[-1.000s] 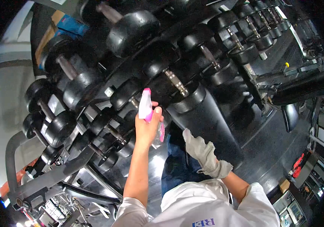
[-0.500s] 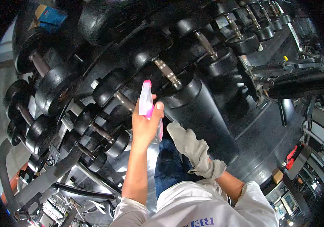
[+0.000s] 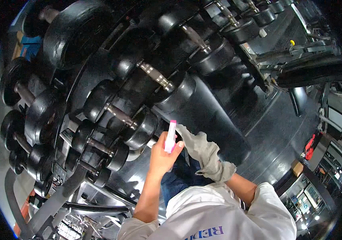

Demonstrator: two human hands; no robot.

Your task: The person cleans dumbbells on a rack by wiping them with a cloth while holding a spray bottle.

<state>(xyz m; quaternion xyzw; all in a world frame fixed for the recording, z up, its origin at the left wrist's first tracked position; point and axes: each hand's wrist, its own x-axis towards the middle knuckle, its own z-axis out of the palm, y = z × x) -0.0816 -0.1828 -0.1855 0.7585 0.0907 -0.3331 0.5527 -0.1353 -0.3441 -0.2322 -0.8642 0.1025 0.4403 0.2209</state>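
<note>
My left hand [image 3: 162, 159] is closed around a spray bottle with a pink and white head [image 3: 171, 138], held upright in front of my body. Most of the bottle is hidden beneath its head and my hand. A frayed grey cloth [image 3: 205, 156] covers my right hand from wrist to fingertips, so its fingers do not show. The cloth's far end comes close to the spray head. Just beyond my left hand, a black dumbbell with a metal handle [image 3: 121, 116] rests on the rack. Another dumbbell with a shiny ringed handle [image 3: 155, 76] lies farther along the same row.
Several black dumbbells fill the two-tier rack, including a large one [image 3: 45, 116] on the left. A black padded bench [image 3: 219, 120] stands right of the row. Gym machine parts [image 3: 311, 66] are at the right, and a grey rack frame [image 3: 57, 200] is at lower left.
My left hand has drawn the spray bottle back toward my body and to the right, away from the dumbbells. The cloth-covered right hand has barely moved. The view has shifted.
</note>
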